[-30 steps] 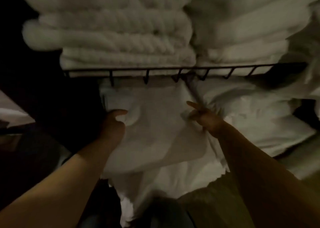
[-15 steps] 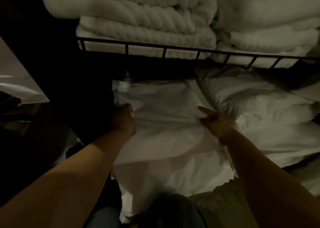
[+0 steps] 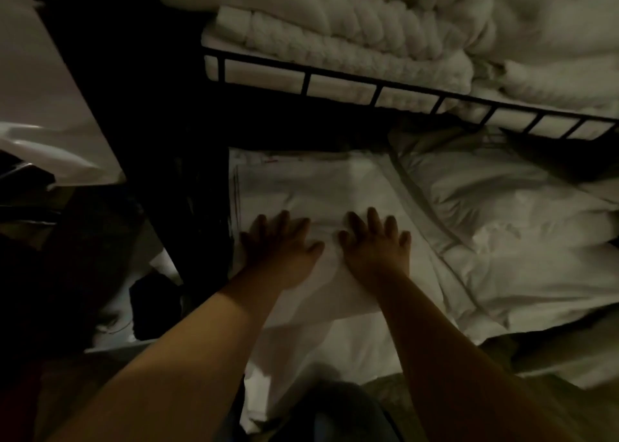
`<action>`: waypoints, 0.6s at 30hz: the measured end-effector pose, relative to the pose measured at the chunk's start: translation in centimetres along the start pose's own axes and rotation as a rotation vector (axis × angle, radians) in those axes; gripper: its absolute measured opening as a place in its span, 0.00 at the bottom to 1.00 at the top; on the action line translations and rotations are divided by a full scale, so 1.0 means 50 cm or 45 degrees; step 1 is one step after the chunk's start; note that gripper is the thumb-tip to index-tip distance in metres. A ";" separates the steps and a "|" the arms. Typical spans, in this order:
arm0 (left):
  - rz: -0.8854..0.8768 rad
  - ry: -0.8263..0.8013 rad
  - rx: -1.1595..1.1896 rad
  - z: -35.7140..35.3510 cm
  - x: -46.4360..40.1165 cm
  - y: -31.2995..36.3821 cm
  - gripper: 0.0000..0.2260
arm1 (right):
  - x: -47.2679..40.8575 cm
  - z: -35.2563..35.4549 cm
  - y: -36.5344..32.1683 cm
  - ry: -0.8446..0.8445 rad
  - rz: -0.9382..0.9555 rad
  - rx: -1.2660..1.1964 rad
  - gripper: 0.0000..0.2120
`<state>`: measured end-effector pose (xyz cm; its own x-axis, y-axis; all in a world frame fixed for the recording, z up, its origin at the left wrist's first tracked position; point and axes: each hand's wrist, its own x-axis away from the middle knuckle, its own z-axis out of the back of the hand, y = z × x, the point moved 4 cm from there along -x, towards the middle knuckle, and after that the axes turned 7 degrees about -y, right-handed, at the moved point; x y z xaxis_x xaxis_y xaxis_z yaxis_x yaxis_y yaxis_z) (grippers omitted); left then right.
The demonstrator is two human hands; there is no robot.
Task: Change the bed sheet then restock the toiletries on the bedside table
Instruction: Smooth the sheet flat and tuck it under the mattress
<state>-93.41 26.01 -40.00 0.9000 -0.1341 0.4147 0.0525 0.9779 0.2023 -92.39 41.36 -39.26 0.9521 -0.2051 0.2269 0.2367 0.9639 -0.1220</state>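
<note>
Dim linen cart. Person's left hand (image 3: 279,247) and right hand (image 3: 376,245) lie flat, side by side, fingers spread wide and straight, pressing on folded white sheet (image 3: 301,187) on lower shelf. Sheet's near edge hangs over shelf front toward person. Just right of it, bulkier white bedding (image 3: 502,227), possibly pillows or duvet; light too poor to tell. Above, black wire rack (image 3: 375,88) carries stacked white towels (image 3: 351,29). Dark upright post (image 3: 140,106) stands left of sheet.

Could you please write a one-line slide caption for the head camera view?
Left hand and right hand press flat on a folded white sheet below a black wire shelf of white towels.
</note>
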 end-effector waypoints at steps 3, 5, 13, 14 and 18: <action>-0.017 0.003 0.010 0.002 0.004 0.003 0.29 | 0.008 0.000 -0.004 0.031 0.004 0.009 0.25; -0.027 -0.012 0.002 0.002 0.005 0.000 0.29 | 0.017 -0.003 0.001 0.025 -0.001 0.000 0.25; -0.141 0.055 -0.024 -0.002 0.028 -0.008 0.29 | 0.091 -0.017 0.032 -0.039 -0.033 -0.057 0.25; -0.178 0.078 -0.022 -0.001 0.036 -0.011 0.29 | 0.096 -0.013 0.033 -0.029 -0.045 -0.071 0.25; -0.345 0.176 -0.097 0.013 0.064 -0.013 0.25 | 0.098 0.028 0.008 0.062 -0.053 -0.074 0.25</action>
<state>-90.82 24.83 -38.23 0.8987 -0.3738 0.2292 0.3264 0.9194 0.2195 -87.92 40.96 -36.85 0.9492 -0.2540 0.1860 0.2856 0.9432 -0.1698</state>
